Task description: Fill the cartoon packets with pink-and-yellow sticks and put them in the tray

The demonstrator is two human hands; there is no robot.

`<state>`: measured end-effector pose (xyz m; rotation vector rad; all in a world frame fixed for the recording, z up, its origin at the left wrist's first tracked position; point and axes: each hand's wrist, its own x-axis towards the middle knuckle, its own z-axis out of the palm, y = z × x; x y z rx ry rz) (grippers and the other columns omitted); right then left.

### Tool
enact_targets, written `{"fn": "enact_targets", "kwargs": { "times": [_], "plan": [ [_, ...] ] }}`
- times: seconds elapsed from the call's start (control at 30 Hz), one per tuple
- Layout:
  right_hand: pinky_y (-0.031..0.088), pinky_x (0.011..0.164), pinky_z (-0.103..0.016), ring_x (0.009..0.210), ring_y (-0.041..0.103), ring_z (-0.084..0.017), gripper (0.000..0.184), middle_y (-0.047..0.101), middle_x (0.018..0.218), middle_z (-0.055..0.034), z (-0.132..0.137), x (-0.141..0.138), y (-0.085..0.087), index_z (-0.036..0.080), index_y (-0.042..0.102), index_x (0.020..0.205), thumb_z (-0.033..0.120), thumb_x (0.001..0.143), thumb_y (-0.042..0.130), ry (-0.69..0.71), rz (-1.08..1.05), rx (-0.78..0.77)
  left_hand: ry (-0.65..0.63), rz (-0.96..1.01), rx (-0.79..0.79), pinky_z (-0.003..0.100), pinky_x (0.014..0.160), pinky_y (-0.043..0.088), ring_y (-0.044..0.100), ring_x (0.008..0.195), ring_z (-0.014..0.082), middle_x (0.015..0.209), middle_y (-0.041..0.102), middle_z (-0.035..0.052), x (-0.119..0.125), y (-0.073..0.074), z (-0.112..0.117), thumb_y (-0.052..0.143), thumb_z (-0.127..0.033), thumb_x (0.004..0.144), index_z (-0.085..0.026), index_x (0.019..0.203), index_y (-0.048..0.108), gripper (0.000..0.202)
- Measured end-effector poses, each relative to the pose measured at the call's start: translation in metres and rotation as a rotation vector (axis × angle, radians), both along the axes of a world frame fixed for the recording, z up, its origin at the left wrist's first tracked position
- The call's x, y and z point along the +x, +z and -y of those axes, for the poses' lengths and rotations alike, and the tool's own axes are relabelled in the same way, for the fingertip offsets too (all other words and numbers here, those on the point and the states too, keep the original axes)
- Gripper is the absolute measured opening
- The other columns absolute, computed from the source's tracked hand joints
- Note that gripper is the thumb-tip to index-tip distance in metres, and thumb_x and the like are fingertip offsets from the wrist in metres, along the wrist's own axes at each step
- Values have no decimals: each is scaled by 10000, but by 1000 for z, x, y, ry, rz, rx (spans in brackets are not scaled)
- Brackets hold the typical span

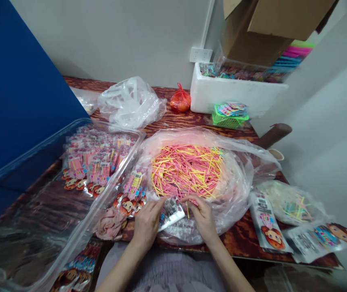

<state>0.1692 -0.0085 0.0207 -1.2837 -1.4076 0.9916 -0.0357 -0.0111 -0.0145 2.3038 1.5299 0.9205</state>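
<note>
Silver film shines on the small packet that my left hand pinches by its edge, fingers closed. Just beside it, my right hand curls nearly shut round a few pink sticks. Both are over the near side of a clear bag heaped with pink and yellow sticks, packed sachets lying to the left

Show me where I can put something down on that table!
Bare wood shows between the red bag, green basket and big clear bag of sticks. It's crowded at the near right corner with silver pouches and another bag.
</note>
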Motion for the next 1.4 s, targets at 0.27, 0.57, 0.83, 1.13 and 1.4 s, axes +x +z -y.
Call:
{"fn": "enact_targets", "kwargs": {
  "times": [0.27, 0.57, 0.83, 1.13, 1.4],
  "plan": [
    [448, 854, -304, 919, 646, -211, 214, 716, 906, -35, -2, 2, 4, 239, 703, 901, 218, 914, 491, 7, -25, 4, -12, 143, 10, 353, 912, 526, 631, 1090, 209, 1183, 676, 82, 1, 15, -11, 417, -165, 966, -234, 1204, 638, 332],
    [447, 860, -300, 926, 648, -213, 209, 725, 910, -37, -3, 1, 4, 233, 703, 893, 211, 903, 495, -1, 6, 1, 60, 351, -117, 350, 904, 534, 666, 1022, 208, 1088, 718, 74, -4, 14, -15, 487, -225, 952, -220, 1130, 682, 264],
    [450, 840, -283, 917, 653, -199, 208, 726, 922, -36, -4, -5, 2, 218, 708, 906, 223, 910, 500, 15, -5, 6, 47, 433, -176, 310, 853, 542, 689, 947, 199, 1013, 740, 74, -4, 14, -13, 529, -246, 930, -201, 1045, 724, 231],
    [463, 858, -307, 905, 653, -194, 147, 724, 921, -32, -15, 2, 5, 223, 707, 905, 283, 908, 573, -64, -158, -30, -51, 460, -292, 291, 851, 509, 667, 958, 187, 1031, 732, 69, 4, 26, -11, 503, -271, 948, -219, 1074, 718, 254],
    [444, 1032, -398, 920, 684, -181, 114, 723, 833, 21, -60, -15, 35, 242, 684, 820, 269, 756, 775, -90, -1089, -191, -75, 594, -499, 274, 833, 500, 663, 919, 187, 978, 741, 50, 11, 28, -17, 557, -335, 912, -196, 954, 750, 243]
  ]
}}
